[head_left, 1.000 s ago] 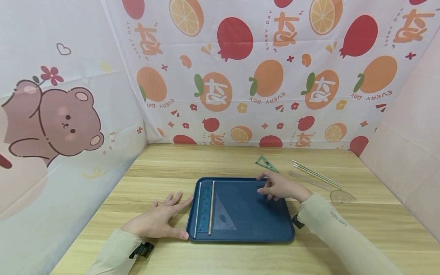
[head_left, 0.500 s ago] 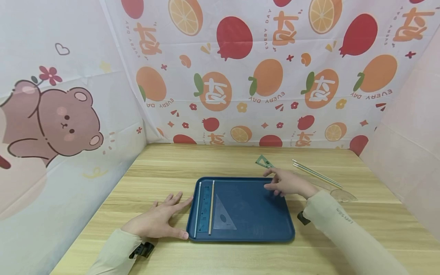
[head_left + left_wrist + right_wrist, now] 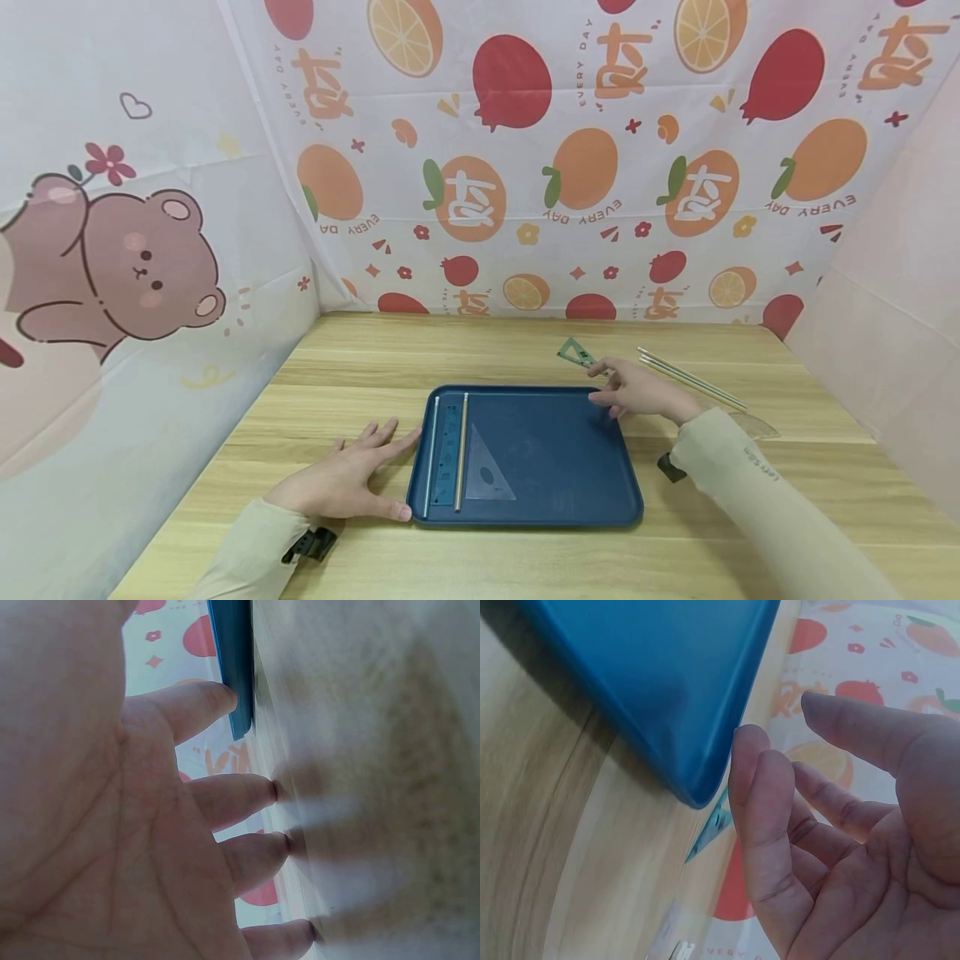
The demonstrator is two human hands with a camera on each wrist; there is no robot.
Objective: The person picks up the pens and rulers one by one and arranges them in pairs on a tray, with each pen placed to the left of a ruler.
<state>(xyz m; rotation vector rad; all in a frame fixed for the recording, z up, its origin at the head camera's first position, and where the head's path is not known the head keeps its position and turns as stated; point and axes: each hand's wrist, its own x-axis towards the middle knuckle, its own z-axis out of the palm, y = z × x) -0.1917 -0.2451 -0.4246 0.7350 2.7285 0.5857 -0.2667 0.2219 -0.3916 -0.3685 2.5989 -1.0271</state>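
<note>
A dark blue tray (image 3: 555,467) lies on the wooden table. In its left part, side by side, are a bluish pencil (image 3: 431,458), a blue ruler (image 3: 447,458), a gold pencil (image 3: 461,454) and a clear set square (image 3: 487,479). My left hand (image 3: 345,483) is spread on the left, its thumb and index fingertip touching the tray's edge. Above the tray's far right corner hovers my right hand (image 3: 637,390), fingers loosely bent, holding nothing. Just beyond it lies a green set square (image 3: 572,350), partly covered by the fingers; the right wrist view shows its tip (image 3: 712,829) too.
Several pencils (image 3: 693,381) lie together on the table at the back right. Near them is a clear protractor (image 3: 756,426), partly hidden by the right sleeve. A patterned cloth (image 3: 510,217) hangs behind the table, and another cloth (image 3: 150,400) lines the left side.
My right hand has moved from over the tray to the right and slightly away from me, toward the green set square. The left hand and the tray stay in place.
</note>
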